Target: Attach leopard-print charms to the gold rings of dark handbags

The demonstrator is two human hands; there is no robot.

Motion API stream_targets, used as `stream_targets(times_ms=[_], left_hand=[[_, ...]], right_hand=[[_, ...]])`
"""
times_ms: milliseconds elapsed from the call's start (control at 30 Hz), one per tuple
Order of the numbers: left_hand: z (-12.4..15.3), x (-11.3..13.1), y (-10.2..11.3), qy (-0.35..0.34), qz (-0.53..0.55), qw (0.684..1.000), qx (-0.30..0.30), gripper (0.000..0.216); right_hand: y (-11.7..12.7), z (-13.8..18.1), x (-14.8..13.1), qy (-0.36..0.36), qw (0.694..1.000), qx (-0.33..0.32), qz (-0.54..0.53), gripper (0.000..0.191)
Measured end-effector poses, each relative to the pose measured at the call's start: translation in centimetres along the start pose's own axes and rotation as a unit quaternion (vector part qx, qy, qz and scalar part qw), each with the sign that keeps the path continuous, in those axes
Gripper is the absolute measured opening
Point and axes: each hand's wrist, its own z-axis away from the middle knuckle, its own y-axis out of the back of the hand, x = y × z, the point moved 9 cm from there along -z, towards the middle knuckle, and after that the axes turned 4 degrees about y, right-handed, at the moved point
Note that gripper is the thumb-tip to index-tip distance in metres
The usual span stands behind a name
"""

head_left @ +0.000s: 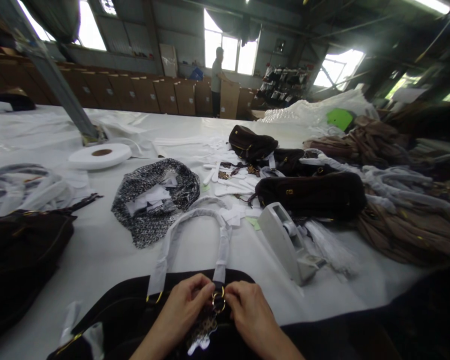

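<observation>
A dark handbag [125, 295] lies in front of me, its upright handle [195, 214] wrapped in white film. At the base of the handle's right end hangs a gold ring [218, 302]. My left hand [185, 306] pinches the ring's left side, thumb and forefinger together. From the other side, my right hand [250, 311] is closed with its fingertips at the ring's right edge. Below the ring dangles a metal charm [203, 331] with a shiny white end. Exactly what lies between the fingertips is partly hidden.
A grey tape dispenser [281, 245] stands to the right, near dark bags [311, 195]. Ahead lie a patterned black-and-white bag [135, 182] with paper scraps and a white roll [100, 156]. Another dark bag [22, 260] is at left. A person [216, 80] stands by cartons [146, 94].
</observation>
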Motion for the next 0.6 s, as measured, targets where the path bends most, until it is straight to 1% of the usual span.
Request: stream_targets(times_ms=[67, 200, 333, 467, 533, 600], left_hand=[[0.4, 0.2, 0.3, 0.002, -0.048, 0.999, 0.014, 0.026], [0.2, 0.6, 0.7, 0.002, -0.093, 0.995, 0.041, 0.02], [-0.2, 1.1, 0.5, -0.014, -0.129, 0.991, 0.026, 0.02], [0.3, 1.7, 0.5, -0.039, -0.129, 0.991, 0.017, 0.024], [0.8, 2.0, 0.6, -0.051, -0.124, 0.991, 0.018, 0.026], [1.3, 2.5, 0.4, -0.065, -0.12, 0.991, 0.014, 0.025]], right_hand=[[-0.2, 0.2, 0.1, 0.006, 1.0, 0.008, 0.017, 0.026], [-0.6, 0.3, 0.6, 0.0, 0.999, 0.022, 0.036, 0.024], [-0.6, 0.3, 0.4, -0.008, 0.999, 0.026, 0.046, 0.025], [0.5, 1.0, -0.4, 0.028, 0.999, 0.032, 0.021, 0.023], [1.3, 1.5, -0.8, 0.052, 0.997, 0.041, 0.026, 0.027], [2.0, 1.8, -1.0, 0.067, 0.996, 0.056, 0.035, 0.024]])
